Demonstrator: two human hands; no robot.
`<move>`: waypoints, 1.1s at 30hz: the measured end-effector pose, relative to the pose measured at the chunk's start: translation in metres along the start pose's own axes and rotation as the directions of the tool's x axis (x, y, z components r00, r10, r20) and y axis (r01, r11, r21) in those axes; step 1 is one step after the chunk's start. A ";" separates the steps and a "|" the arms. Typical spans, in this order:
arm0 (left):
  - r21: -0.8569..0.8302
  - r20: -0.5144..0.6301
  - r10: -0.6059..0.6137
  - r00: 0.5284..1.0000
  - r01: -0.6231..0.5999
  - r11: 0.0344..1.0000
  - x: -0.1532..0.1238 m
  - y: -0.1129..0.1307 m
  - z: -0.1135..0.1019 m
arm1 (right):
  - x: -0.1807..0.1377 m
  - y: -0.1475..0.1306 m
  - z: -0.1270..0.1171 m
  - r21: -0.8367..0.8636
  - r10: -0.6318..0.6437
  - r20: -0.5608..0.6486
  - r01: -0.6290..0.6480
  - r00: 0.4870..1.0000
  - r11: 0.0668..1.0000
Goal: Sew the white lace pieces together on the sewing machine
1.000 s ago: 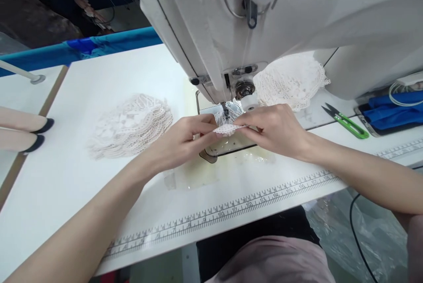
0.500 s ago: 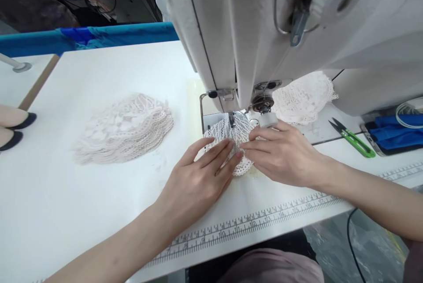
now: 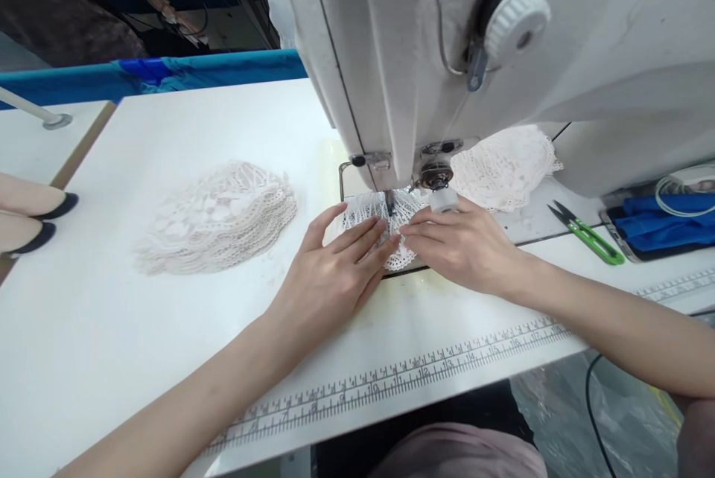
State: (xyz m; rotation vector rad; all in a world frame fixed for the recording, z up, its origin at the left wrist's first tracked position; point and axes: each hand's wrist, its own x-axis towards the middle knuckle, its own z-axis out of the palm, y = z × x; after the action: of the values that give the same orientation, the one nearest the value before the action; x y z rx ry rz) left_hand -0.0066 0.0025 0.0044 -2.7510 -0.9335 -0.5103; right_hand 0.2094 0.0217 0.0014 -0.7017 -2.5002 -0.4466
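Under the presser foot [image 3: 389,202] of a sewing machine lies a white lace piece [image 3: 401,260], partly covered by my fingers. My left hand [image 3: 335,269] rests flat on its left side, fingers stretched out and thumb spread away. From the right, my right hand [image 3: 461,243] grips the lace edge with fingers drawn together; the fingertips are partly hidden. A stack of lace pieces [image 3: 223,221] sits on the table to the left. More white lace [image 3: 506,165] lies behind the needle area, right of the machine head [image 3: 357,53].
Green-handled thread snips [image 3: 592,236] lie on the right, beside a tray [image 3: 625,240] with blue cloth. A printed ruler [image 3: 374,389] runs along the table's front edge. Two black-tipped things [image 3: 56,214] stick in from the left. Blue cloth [image 3: 72,83] borders the back; a person [image 3: 61,9] is beyond it.
The lace piece has moved forward under the presser foot, away from me, and less of it shows on my side. Both hands have moved forward with it. The view has shifted slightly.
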 end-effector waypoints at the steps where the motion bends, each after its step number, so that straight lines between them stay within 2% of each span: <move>1: 0.009 -0.002 0.000 1.000 0.000 1.000 0.001 -0.001 0.001 | 0.000 0.001 0.001 0.000 0.004 -0.004 -0.004 1.000 1.000; 11: 0.031 -0.006 -0.044 0.999 0.045 0.999 0.006 -0.011 0.008 | 0.002 0.012 0.015 0.005 0.069 0.027 -0.069 0.997 0.998; 15: 0.012 -0.042 -0.028 0.999 0.029 1.000 0.005 -0.013 0.011 | 0.002 0.011 0.015 -0.069 0.069 0.051 -0.066 0.996 0.995; 18: -0.080 -0.057 -0.126 0.990 0.122 0.989 0.007 -0.012 0.013 | 0.003 0.010 0.014 -0.056 0.082 0.016 -0.081 0.997 0.995; 20: -0.206 -0.013 -0.244 0.970 0.237 0.950 0.011 -0.013 0.013 | 0.003 0.009 0.015 0.033 0.161 -0.007 -0.161 0.987 0.986; 22: -0.362 0.059 -0.354 0.933 0.351 0.864 0.016 -0.014 0.011 | 0.004 0.009 0.016 0.124 0.279 -0.010 -0.275 0.960 0.953; 24: -0.483 0.129 -0.412 0.902 0.419 0.768 0.020 -0.017 0.009 | 0.004 0.008 0.017 0.174 0.361 0.006 -0.357 0.932 0.918; 27: -0.557 0.178 -0.437 0.882 0.456 0.694 0.023 -0.020 0.006 | 0.005 0.007 0.017 0.181 0.391 0.027 -0.389 0.920 0.903; 33: -0.577 0.196 -0.425 0.883 0.455 0.678 0.022 -0.021 0.003 | 0.004 0.006 0.015 0.214 0.389 0.038 -0.388 0.920 0.897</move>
State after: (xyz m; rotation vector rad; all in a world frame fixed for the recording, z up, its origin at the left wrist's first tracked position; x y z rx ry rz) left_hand -0.0031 0.0321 0.0110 -3.0706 -1.7397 -0.9890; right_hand 0.2042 0.0350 -0.0077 -1.0750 -2.2748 -0.0274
